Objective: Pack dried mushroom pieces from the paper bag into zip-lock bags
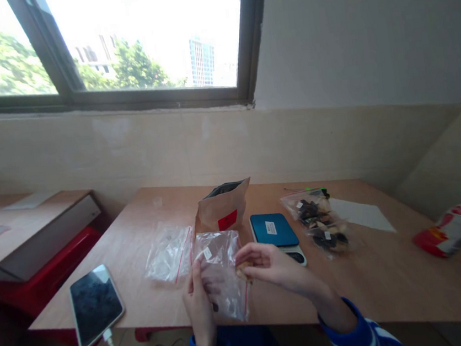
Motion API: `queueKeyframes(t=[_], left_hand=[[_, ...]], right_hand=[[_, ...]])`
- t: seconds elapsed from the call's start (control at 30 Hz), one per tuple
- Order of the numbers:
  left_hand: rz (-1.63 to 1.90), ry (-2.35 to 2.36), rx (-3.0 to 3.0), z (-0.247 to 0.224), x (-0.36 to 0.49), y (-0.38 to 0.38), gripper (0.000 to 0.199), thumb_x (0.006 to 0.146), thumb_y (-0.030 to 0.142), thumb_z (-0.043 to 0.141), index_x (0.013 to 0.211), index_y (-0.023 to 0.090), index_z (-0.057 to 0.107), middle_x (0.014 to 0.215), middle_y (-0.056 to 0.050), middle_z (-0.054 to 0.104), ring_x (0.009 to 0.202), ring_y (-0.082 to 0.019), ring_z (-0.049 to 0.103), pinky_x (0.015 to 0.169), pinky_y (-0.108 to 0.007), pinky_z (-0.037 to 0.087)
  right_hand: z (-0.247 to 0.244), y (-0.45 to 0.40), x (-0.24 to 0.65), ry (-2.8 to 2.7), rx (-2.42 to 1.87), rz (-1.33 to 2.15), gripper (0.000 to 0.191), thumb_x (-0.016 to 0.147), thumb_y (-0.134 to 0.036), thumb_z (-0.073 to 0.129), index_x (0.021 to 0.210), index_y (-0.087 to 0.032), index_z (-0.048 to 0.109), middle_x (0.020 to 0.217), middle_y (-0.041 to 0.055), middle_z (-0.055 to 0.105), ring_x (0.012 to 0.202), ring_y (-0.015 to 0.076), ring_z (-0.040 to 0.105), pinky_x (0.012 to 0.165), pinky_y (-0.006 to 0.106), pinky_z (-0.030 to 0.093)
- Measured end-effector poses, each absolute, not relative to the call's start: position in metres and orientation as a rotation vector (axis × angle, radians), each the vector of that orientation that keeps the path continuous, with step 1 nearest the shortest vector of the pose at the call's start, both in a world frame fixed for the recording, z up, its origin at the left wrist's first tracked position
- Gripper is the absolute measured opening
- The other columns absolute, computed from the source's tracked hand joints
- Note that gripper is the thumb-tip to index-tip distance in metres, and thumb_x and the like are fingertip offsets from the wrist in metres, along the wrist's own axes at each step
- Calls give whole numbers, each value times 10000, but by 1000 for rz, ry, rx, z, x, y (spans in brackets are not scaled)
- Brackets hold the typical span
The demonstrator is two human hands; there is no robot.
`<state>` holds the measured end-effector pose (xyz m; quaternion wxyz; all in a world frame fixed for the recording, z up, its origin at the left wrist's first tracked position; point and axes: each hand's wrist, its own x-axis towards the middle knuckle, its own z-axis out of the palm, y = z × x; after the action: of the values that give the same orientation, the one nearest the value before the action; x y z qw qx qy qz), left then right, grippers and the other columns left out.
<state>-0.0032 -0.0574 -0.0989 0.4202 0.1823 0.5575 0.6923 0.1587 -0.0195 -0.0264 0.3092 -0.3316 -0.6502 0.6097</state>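
Note:
My left hand (199,304) grips a clear zip bag (230,300) with a red seal line and a small white label, its thumb in front and its fingers showing through the plastic. A small dark piece shows low in the bag. At the bag's right edge, my right hand (275,267) has its fingers closed around small yellowish pieces (244,273), whose kind I cannot make out. Just behind the bag stands an open brown paper pouch (222,210) with a red label. A blue-topped scale (276,230) lies to the right of the pouch.
Clear zip bags (166,258) lie left of my hands, near a phone (97,305) on a charging cable. To the right are bags of dark and pale pieces (321,218), white paper (362,214) and a red-and-white packet (455,228). The table's front edge is close.

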Motion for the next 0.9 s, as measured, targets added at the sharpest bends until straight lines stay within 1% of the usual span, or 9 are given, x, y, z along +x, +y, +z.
queueKeyframes(t=[0.13,0.27,0.4,0.5,0.57,0.67,0.7,0.77,0.9], left_hand=[[1798,1505,305,-92,-27,-65,536,777,546,541,1158,179,626,934,-77,730,334,-44,465,269,-155,262],[1866,1557,323,-89,-37,-69,508,778,506,541,1143,165,629,922,-73,728,365,-54,485,297,-164,322],[1886,1577,357,-89,-42,-70,487,778,492,547,1116,154,643,980,-86,718,396,-61,508,318,-176,363],[1893,1549,363,-90,-43,-70,483,788,492,546,1134,166,636,924,-71,726,387,-61,499,313,-168,342],[1895,1538,370,-89,-42,-70,468,800,485,538,1128,165,635,873,-60,731,375,-62,492,321,-170,351],[1896,1513,413,-88,-37,-69,452,822,473,520,1111,144,631,844,-68,735,376,-68,502,345,-182,386],[1890,1494,437,-87,-35,-69,458,831,476,509,1122,141,624,855,-76,736,388,-75,520,352,-186,396],[1872,1447,485,-85,-29,-69,487,848,494,485,1171,148,597,911,-94,734,443,-100,583,362,-190,406],[1847,1385,566,-81,-15,-69,553,863,539,456,1257,161,546,1036,-124,709,623,-158,677,399,-202,448]], right_hand=[[26,14,167,-1639,-769,1184,326,803,-318,679,1093,-213,572,1096,70,651,999,170,647,917,352,520],[56,58,149,-1586,-583,769,297,799,-280,682,1069,-234,567,1029,35,639,975,156,637,915,326,516],[48,95,130,-1759,-544,705,217,829,-239,627,1042,-212,594,949,33,654,923,157,642,892,333,516],[33,106,127,-1831,-583,675,203,851,-213,580,1052,-197,601,920,40,673,921,168,648,905,357,504],[26,104,130,-1863,-624,637,213,866,-202,548,1073,-198,603,993,59,680,985,182,635,943,384,480],[23,82,135,-1827,-668,498,202,873,-200,540,1057,-206,621,1189,82,615,1174,203,536,1057,413,377],[23,71,136,-1775,-660,481,178,873,-207,545,1032,-208,626,1199,81,600,1193,203,516,1066,405,365],[18,43,136,-1673,-624,583,115,880,-232,545,965,-207,618,1092,70,611,1106,188,559,1001,367,426],[-7,-13,131,-1751,-646,1138,97,907,-279,519,919,-193,564,862,26,604,812,142,626,774,290,521]])
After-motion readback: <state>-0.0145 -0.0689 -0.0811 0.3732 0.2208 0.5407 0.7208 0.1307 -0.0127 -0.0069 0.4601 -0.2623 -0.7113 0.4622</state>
